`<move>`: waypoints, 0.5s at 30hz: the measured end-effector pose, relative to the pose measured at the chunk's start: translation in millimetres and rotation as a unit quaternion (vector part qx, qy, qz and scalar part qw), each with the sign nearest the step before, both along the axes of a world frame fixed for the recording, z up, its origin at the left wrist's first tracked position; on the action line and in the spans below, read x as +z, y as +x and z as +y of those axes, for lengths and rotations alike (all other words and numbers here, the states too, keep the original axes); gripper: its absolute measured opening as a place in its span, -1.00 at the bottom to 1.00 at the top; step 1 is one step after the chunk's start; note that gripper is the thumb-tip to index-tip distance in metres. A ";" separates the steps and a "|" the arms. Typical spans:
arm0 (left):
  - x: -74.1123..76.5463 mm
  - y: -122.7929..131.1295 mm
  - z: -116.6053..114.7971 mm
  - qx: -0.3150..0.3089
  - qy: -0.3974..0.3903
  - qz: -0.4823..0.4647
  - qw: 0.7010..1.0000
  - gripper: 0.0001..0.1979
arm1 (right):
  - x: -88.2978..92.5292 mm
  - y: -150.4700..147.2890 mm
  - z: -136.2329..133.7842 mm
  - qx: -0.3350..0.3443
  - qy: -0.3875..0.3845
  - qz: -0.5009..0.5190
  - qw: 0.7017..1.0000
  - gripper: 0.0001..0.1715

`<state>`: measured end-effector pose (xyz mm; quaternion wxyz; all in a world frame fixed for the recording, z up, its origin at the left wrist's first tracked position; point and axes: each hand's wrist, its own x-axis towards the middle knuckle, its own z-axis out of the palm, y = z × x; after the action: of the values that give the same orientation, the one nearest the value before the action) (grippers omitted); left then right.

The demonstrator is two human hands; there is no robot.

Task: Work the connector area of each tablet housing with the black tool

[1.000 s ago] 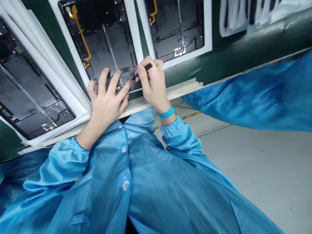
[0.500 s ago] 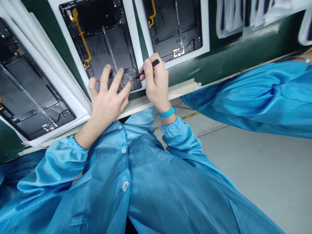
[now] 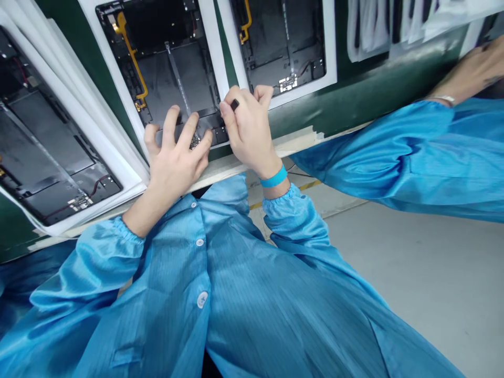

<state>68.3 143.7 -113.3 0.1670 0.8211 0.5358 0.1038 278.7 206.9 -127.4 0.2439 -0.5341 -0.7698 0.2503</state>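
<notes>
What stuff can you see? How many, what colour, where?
bench: one, green, across the top
open devices: three clear, dark grey, on the bench
white surrounds: one per device, white, around it
white layers: several, white, beside left device
bent strips: two clear, orange, inside middle device and right device
white bundles: several, white, top right
tape: some, cream, bench edge
floor: one, grey, lower right
co-worker's hand: one, bare, far right
co-worker's sleeve: one, blue, right
dark tool: one, black, in right hand
wristband: one, blue, right wrist
coat: one, blue, lower middle
left hand: one, bare, over middle device
right hand: one, bare, at middle device's corner
</notes>
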 end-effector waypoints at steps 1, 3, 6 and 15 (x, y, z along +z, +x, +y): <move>-0.8 -0.3 -0.2 -0.001 0.003 0.000 1.000 -0.37 | -0.2 1.1 0.8 0.005 -0.005 0.007 1.000 -0.23; -1.5 -0.6 -0.3 -0.001 -0.003 -0.002 1.000 -0.36 | -2.5 2.9 1.3 0.001 -0.008 0.036 0.999 -0.25; -0.7 0.0 -0.1 0.004 -0.020 -0.012 1.000 -0.39 | -7.3 3.8 -1.5 -0.039 -0.002 0.085 0.996 -0.30; 5.1 1.4 2.3 0.005 -0.033 -0.011 0.999 -0.46 | -10.4 1.4 -7.4 -0.035 -0.006 0.082 0.996 -0.29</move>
<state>69.7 146.1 -108.2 0.1997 0.8111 0.5414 0.0958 280.0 199.6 -137.8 0.3119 -0.5399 -0.7265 0.2889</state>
